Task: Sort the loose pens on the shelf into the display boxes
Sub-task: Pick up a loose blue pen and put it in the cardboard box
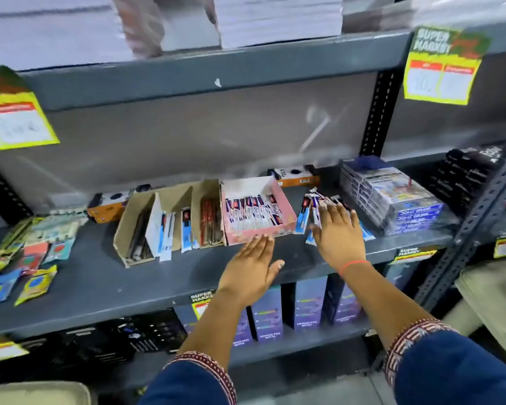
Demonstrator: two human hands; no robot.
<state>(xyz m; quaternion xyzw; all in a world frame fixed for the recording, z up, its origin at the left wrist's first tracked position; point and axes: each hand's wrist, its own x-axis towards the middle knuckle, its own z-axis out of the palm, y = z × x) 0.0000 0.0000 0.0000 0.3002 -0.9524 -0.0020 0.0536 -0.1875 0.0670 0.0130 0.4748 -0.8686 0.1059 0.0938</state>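
Note:
A pink display box sits on the grey shelf, holding a row of packaged pens. My left hand lies flat just in front of the box, fingers apart, its fingertips at the front wall. To the right of the box lies a loose pile of packaged pens. My right hand rests spread over that pile and covers part of it. Left of the pink box stand brown cardboard display boxes with pens inside.
Orange boxes lie behind the display boxes. A wrapped stack of blue packs stands at the right. Small coloured packets cover the shelf's left end. Yellow price signs hang from the upper shelf. Purple boxes fill the shelf below.

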